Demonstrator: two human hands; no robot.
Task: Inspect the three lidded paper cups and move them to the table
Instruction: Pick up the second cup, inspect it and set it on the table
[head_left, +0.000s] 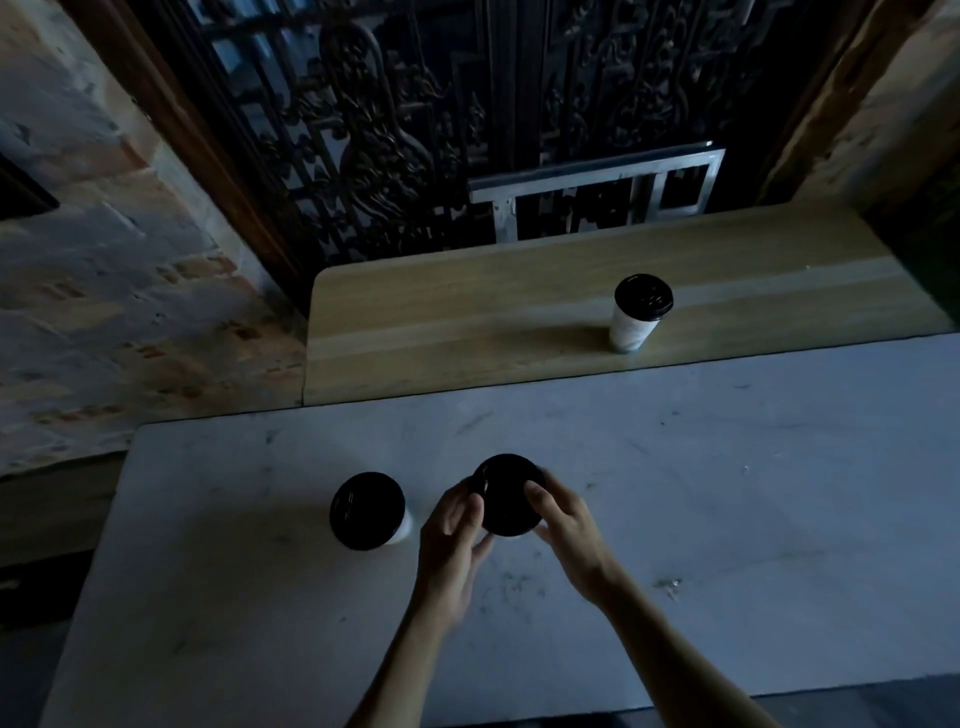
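Observation:
Three white paper cups with black lids are in view. The middle cup (506, 496) is over the white table (727, 493), and both my hands grip it. My left hand (454, 535) wraps its left side. My right hand (563, 530) holds its right side, with a fingertip on the lid. Only the lid shows; the cup's body is hidden by my hands. A second cup (368, 511) stands upright on the white table just left of my left hand. The third cup (640, 312) stands upright on the wooden surface (467, 322) behind the table.
The wooden surface butts against the far edge of the white table. Behind it stand a dark ornate metal grille (415, 130) and a silver metal frame (597, 192). A rough brick wall (104, 286) runs along the left.

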